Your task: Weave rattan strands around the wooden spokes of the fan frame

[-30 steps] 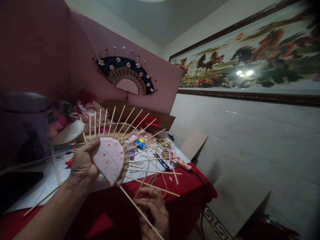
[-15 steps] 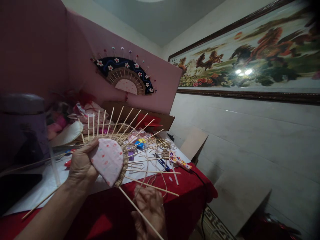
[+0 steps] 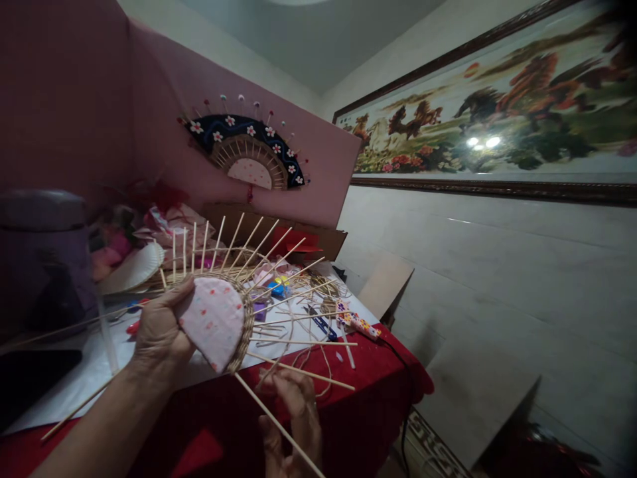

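Note:
My left hand (image 3: 162, 325) is closed on the left side of a half-made fan (image 3: 213, 322), thumb on its front. The fan has a rounded pad of pale cloth with small red marks, edged with woven twine. Thin wooden sticks (image 3: 259, 249) spread out from that edge. Below the lower sticks, my right hand (image 3: 293, 411) has its fingers curled around a strand of twine (image 3: 283, 358), with the thumb apart from them. One long stick crosses in front of this hand. The twine runs up from the fingers behind the sticks toward the table.
On the table with a red cloth (image 3: 368, 392) and white sheet lie a blue cutter (image 3: 323, 325), a flowered glue gun (image 3: 355, 320) with a cord, and loose twine. A lilac flask (image 3: 44, 259) stands at left. A finished fan (image 3: 251, 149) hangs on the pink panel.
My right hand has shifted slightly left, and its fingers have moved toward the fan's lower edge with the twine. The left hand and the fan stay nearly in place.

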{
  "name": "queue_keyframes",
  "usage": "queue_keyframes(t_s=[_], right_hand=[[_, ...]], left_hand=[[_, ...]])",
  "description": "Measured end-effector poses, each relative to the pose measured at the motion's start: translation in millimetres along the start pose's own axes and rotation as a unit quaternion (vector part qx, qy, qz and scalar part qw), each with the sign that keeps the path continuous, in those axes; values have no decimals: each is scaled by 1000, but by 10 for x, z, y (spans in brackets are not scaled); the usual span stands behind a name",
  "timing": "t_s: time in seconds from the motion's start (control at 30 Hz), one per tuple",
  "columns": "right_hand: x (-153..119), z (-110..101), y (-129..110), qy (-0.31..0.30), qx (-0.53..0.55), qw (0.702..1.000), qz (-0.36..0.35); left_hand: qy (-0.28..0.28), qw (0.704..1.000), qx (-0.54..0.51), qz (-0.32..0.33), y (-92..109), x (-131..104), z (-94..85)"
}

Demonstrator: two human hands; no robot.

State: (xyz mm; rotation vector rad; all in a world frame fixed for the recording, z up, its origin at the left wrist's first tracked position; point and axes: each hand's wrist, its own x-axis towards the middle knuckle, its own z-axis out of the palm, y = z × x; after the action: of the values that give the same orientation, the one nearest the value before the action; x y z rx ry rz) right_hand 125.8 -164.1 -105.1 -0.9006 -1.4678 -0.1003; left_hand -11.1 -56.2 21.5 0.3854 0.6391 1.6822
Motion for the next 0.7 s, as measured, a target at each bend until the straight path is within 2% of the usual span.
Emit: queue_keyframes(t_s=[0.13,0.3,0.33,0.4,0.47,0.57,0.6,0.63,0.67,0.7], right_hand=[[69,-44,104,-35,56,997,-28],[167,-133,162,-162,3,982,-99],[159,-146,160,-169,-8,981,-99],[108,-178,155,-123,-30,988,-93],[49,-255,170,-48,-51,994,-86],[85,-515,281,-8,-105,990,-97],[153,-635,353,-8,-150,986,-74],[249,-764,445,27,-186,980,-60],[365,-895,558,51,-230,972,-17],[494,-1020,689,49,-266,962,25]], left_hand=[[-1,1000,-6,3,-3,13,-14],[6,1000,-5,8,-8,17,-1],[9,1000,-5,8,-8,14,5],[11,1000,-4,8,-7,6,12],[16,1000,-6,8,-6,-2,15],[26,1000,-5,0,-4,-11,15],[30,1000,-1,-3,-3,-13,15],[30,1000,3,-7,-3,-13,14],[26,1000,8,-12,-3,-11,13],[20,1000,11,-13,-4,-8,11]])
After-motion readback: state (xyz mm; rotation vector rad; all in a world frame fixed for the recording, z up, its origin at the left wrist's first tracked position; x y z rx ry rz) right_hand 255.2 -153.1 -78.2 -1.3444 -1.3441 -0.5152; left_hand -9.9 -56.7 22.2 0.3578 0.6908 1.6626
